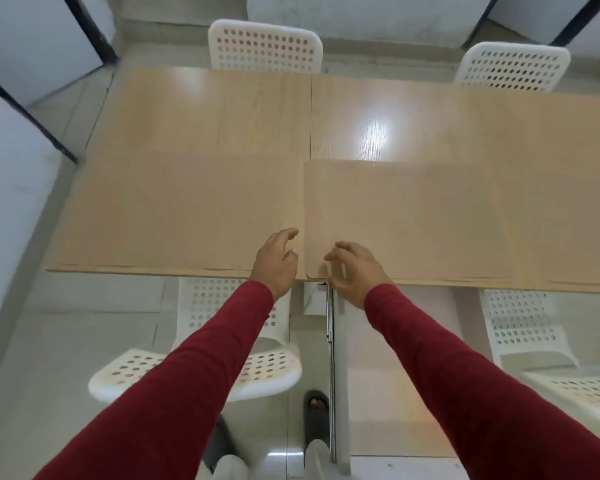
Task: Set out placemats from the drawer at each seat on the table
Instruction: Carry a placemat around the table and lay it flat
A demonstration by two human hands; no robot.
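Note:
A wood-patterned placemat [409, 216] lies flat on the light wooden table [194, 168], at the near edge right of the table's centre seam. Its colour nearly matches the tabletop. My right hand [355, 268] hovers over the mat's near left corner, fingers curled and apart, holding nothing. My left hand [278, 261] is just left of the mat's left edge, over the bare table, fingers spread. Whether either hand touches the mat I cannot tell.
Two white perforated chairs [265, 46] [513, 65] stand at the far side. Two more [201, 372] [534, 334] are at the near side, partly under the table. A metal table leg [330, 358] runs down between my arms. White partitions [32, 39] stand at left.

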